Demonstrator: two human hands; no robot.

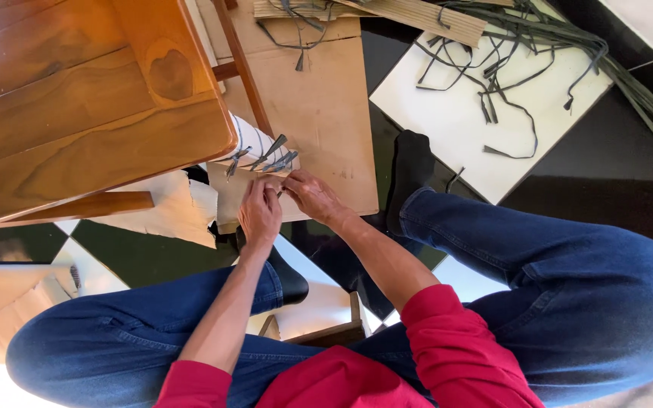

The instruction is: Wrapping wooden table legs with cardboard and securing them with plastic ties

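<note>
The person sat over a black-and-white tiled floor (568, 174), knees in blue jeans (568, 287) spread wide, red sleeves (447, 355) pushed up the forearms. Both hands met at the near edge of a pale wrapped panel (255, 140) that leaned against the leg of a wooden chair (77, 113). The left hand (260, 214) had its grip pressed together, fingers curled in at the panel's lower edge, though what exactly it pinched was hidden behind the knuckles. The right hand (310, 194) likewise had its fingertips closed, pinching at the end of a grey strip (275, 162) just beside the left hand; the two hands were nearly touching. Several such grey strip ends stood out of the panel in a short row, their long axes slanting up and to the right in the head view, away from the person, with the free tips pointing toward the sheet of brown cardboard (319, 106) lying flat on the floor beyond. The row itself ran roughly left to right along the panel's edge. Further off, on a white tile, a loose tangle of grey strips (508, 68) lay well apart from the hands, with a longer bundle trailing off to the right. A black-socked foot (411, 170) rested just beside the cardboard's right edge.
</note>
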